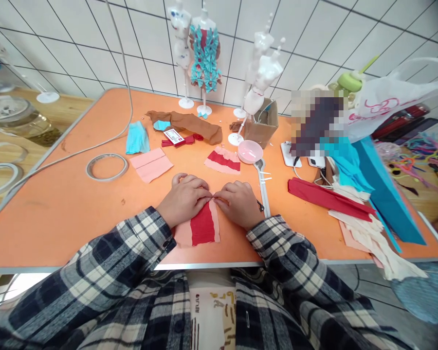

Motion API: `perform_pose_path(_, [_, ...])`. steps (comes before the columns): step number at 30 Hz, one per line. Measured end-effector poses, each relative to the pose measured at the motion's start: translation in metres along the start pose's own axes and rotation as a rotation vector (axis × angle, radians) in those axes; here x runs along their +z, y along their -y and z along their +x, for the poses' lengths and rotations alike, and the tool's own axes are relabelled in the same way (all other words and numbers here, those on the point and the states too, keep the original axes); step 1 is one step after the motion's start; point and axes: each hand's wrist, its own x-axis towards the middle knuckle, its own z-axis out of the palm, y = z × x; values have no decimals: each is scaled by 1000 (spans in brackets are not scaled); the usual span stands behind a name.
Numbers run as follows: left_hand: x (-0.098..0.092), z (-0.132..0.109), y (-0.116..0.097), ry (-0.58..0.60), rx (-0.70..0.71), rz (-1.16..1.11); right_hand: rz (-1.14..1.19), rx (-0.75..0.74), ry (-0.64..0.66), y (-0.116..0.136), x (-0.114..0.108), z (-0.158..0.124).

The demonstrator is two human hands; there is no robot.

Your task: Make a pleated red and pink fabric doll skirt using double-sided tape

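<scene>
Together, my left hand [184,198] and right hand [239,203] pinch the top edge of the red-and-pink crepe paper [201,227] on the orange bench [69,204].

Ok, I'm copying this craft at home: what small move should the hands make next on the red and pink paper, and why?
Probably press a small fold into the top edge. The left hand and right hand pinch the paper where their fingertips meet at that edge, while its lower part lies flat on the table.
</scene>
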Motion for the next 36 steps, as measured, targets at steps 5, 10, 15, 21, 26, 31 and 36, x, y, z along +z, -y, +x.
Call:
perform_pose_path(5, [-1, -1, 2, -8, -17, -13, 41, 60, 35, 0, 2, 2])
perform_pose_path(10, [-4, -2, 3, -25, -31, 0, 119, 125, 77, 1, 0, 2])
perform_pose_path(15, [-3, -2, 3, -15, -30, 1, 134, 122, 78, 5, -2, 4])
perform_pose_path(21, [-1, -1, 3, 5, -37, 2, 62, 93, 110, 8, -1, 6])
perform_pose_path(26, [-2, -2, 5, -16, -67, 12, 78, 109, 117, 8, -2, 7])
perform_pose_path(31, [-7, -3, 4, -7, -69, 55, 206, 134, 101, 4, -1, 5])
perform_pose_path(36, [-8, -3, 2, 5, -68, 61, 342, 195, 32, 2, 3, 4])
